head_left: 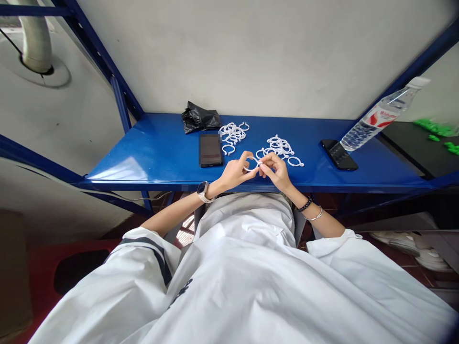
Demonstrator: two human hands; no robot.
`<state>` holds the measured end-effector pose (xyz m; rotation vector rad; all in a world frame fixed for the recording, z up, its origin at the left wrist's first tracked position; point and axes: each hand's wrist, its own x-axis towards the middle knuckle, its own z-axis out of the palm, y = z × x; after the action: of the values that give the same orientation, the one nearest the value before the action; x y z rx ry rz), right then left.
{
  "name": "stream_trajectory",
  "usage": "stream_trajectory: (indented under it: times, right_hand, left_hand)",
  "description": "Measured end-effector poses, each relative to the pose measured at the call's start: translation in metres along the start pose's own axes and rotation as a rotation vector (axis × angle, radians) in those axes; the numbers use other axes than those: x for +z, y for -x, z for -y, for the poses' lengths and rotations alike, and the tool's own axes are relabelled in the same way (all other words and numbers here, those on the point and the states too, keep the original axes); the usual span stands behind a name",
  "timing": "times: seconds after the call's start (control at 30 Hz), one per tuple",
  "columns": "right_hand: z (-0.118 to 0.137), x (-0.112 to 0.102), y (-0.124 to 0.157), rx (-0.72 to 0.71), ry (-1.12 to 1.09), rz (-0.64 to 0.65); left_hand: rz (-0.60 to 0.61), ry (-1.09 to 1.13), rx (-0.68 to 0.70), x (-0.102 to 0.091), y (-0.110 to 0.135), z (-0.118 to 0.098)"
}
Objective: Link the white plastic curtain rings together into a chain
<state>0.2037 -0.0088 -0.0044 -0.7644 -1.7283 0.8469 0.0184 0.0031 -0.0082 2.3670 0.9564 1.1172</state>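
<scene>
A white plastic ring point(245, 168) is held between both hands above the front edge of the blue table. My left hand point(234, 171) closes its fingers on the ring's left side. On the ring's right side, my right hand point(275, 170) pinches with thumb and fingertips; the exact spot under the fingertips is hidden. Just beyond my right hand lies a pile of white rings point(280, 144), several of them overlapping. Farther left, a second pile of white rings point(233, 133) sits beside a dark phone point(211, 150); some of these show a gap with small knobs at the ends.
A crumpled black plastic bag point(201, 118) lies at the back of the blue table point(158, 148). To the right, a water bottle point(380, 117) stands by another black phone point(339, 155). Green pieces point(435, 128) rest on a dark surface at far right. Blue metal posts point(120, 102) frame the table.
</scene>
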Motion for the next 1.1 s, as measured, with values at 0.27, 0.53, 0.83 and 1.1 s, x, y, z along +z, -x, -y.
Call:
stream_trajectory:
  times: [0.27, 0.53, 0.83, 1.1]
  right_hand:
    - [-0.004, 0.002, 0.000, -0.008, 0.062, -0.022]
    - [-0.005, 0.004, -0.003, 0.064, 0.044, -0.147]
    - [-0.015, -0.018, -0.011, 0.068, 0.310, -0.276]
    - [-0.030, -0.053, -0.013, 0.193, 0.710, -0.353]
  left_hand:
    - [0.007, -0.033, -0.014, 0.001, 0.000, 0.002]
    - [-0.115, -0.200, 0.017, -0.002, -0.002, -0.001]
    - [0.033, -0.569, -0.232, 0.008, 0.000, 0.001]
    - [0.106, -0.606, -0.209, 0.011, 0.000, 0.007]
